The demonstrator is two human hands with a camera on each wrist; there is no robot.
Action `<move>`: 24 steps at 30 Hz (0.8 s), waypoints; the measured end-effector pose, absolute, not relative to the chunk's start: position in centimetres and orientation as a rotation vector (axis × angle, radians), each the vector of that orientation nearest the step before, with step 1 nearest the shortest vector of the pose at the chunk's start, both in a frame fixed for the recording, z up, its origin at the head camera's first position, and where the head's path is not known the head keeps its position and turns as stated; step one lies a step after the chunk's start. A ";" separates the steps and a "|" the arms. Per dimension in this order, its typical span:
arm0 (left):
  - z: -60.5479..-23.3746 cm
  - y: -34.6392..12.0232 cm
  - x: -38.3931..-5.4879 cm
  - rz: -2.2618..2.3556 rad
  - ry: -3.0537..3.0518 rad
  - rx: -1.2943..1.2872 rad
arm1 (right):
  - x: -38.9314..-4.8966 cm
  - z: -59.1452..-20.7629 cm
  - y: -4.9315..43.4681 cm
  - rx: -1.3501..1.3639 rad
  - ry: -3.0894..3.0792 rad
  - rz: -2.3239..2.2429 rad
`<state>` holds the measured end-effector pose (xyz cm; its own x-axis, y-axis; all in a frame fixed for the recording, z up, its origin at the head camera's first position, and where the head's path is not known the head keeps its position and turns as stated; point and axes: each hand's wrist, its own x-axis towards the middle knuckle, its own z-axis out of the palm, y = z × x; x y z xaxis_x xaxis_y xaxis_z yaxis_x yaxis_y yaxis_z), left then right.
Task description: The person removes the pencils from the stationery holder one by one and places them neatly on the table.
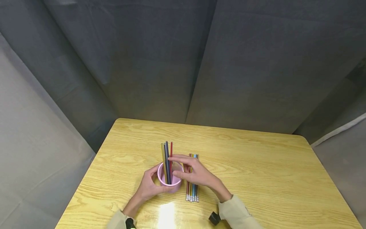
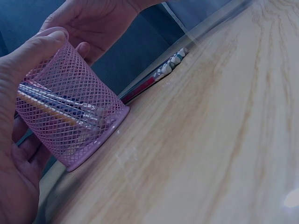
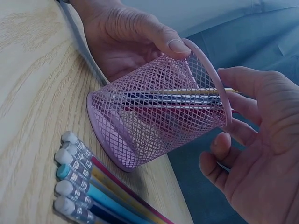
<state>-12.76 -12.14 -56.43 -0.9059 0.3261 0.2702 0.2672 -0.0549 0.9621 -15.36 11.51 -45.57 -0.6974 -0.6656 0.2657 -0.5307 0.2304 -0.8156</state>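
A pink mesh pencil cup (image 1: 178,188) stands on the wooden table, with my left hand (image 1: 150,184) gripping its side, the thumb near the rim. Several pencils (image 1: 167,162) lean inside it, among them yellow, dark blue and red ones. Over the cup's right side reaches my right hand (image 1: 194,170), its fingertips at the upright pencils and its thumb held apart from them. The right wrist view has this hand's fingers (image 3: 245,81) loosely bent beside the rim. A row of several pencils (image 1: 192,190) lies right of the cup, eraser ends towards me.
The wooden table (image 1: 257,171) extends far to the right of the hands. Dark grey curtains (image 1: 160,63) hang behind it, and a lighter cloth (image 1: 34,152) hangs at the left. Bright glare marks the tabletop near the front.
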 end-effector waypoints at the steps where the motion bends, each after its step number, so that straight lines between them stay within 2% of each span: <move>1: -56.4 -12.1 -12.8 2.151 2.128 0.674 | -15.3 -45.5 11.5 -1.149 2.353 -1.465; 20: -56.5 -12.0 -12.8 2.145 2.176 0.706 | -15.2 -45.4 11.7 -1.130 2.382 -1.500; 24: -56.4 -12.0 -12.7 2.145 2.174 0.696 | -15.8 -46.9 12.0 -1.118 2.397 -1.508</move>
<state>-12.71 -12.00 -56.37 -0.9014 0.3144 0.2978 0.3020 -0.0366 0.9526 -15.76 12.04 -46.88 -0.7261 -0.6250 0.2868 -0.5290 0.2412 -0.8136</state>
